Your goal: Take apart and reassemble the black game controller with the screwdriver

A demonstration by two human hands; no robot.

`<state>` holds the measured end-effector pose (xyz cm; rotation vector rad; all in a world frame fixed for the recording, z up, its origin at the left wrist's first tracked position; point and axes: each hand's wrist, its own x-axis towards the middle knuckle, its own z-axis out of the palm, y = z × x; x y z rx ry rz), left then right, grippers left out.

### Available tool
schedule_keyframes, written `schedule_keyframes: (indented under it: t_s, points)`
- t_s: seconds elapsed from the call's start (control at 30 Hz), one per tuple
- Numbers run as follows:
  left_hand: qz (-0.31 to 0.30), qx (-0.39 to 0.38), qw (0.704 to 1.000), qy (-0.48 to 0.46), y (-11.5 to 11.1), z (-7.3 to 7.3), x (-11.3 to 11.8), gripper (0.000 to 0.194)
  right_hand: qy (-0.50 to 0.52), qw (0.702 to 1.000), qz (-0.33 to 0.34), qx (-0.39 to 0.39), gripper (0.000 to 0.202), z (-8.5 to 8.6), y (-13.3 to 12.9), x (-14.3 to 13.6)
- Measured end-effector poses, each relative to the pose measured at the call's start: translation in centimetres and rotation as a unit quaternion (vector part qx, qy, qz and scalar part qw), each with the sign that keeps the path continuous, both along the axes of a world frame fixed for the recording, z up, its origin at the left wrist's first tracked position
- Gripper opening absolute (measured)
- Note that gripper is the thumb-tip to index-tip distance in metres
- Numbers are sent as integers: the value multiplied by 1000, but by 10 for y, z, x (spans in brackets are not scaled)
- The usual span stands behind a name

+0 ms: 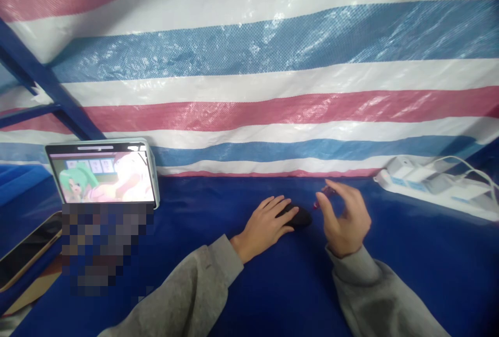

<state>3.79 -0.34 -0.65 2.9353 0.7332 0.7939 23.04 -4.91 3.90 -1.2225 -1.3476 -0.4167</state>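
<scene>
Phone [29, 251] seen far left of the black mouse [302, 216], dark screen up. Tablet [105, 176] propped upright, well left of the mouse, a green-haired cartoon figure shown on screen. Pixelated patch [103, 243] also left of the mouse; contents hidden. Left hand [267, 225], grey sleeve, laid over the left end of the mouse; fingers extended and in contact, not clenched. Whether the mouse is actually gripped cannot be told. Mouse set flat on the blue surface [273, 285], between the two hands. Right hand [331, 207] raised just right of the mouse; a small dark red item [328, 190] pinched between thumb and index finger, partly covered, type unclear. Power strip [393, 183] lying well right of the mouse, white chargers [413, 168] plugged in, white cable [483, 170] attached. Striped tarp [249, 51] hung behind the mouse, full width.
</scene>
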Motion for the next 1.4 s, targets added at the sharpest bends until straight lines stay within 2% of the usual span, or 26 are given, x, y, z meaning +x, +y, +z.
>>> schedule_keyframes:
  t_s: [0.23, 0.43, 0.6, 0.77, 0.93, 1.0, 1.13, 1.23, 1.4]
  points:
    - [1, -2, 1000, -2, 0, -1, 0, 45, -24, 998, 66, -8, 39, -2, -2, -2]
    - [-3, -4, 1000, -9, 0, 0, 0, 44, -32, 999, -2, 16, 39, 1, -1, -2]
    - [-3, -5, 1000, -9, 0, 0, 0, 44, -32, 998, 42, -27, 42, 1, -1, -1]
    - [-2, -5, 1000, -7, -1, 1, 0, 44, -10, 1000, 1, -3, 44, -1, 0, -2]
    - [0, -8, 1000, -5, 0, -1, 0, 46, -2, 998, 60, -35, 39, 0, -2, -4]
    - [-2, -10, 1000, -6, 1, -1, 0, 46, -22, 998, 51, -32, 37, 1, -2, -3]
    - [-3, -14, 1000, -9, 1, -1, 0, 45, -31, 999, -8, 5, 38, 0, -2, -2]
    - [-3, -14, 1000, -12, 0, 0, 0, 45, -25, 1000, 17, 6, 47, -1, -2, -2]
    - [-3, -5, 1000, -8, 0, 0, 0, 44, -16, 998, 38, -49, 50, 0, -1, -3]
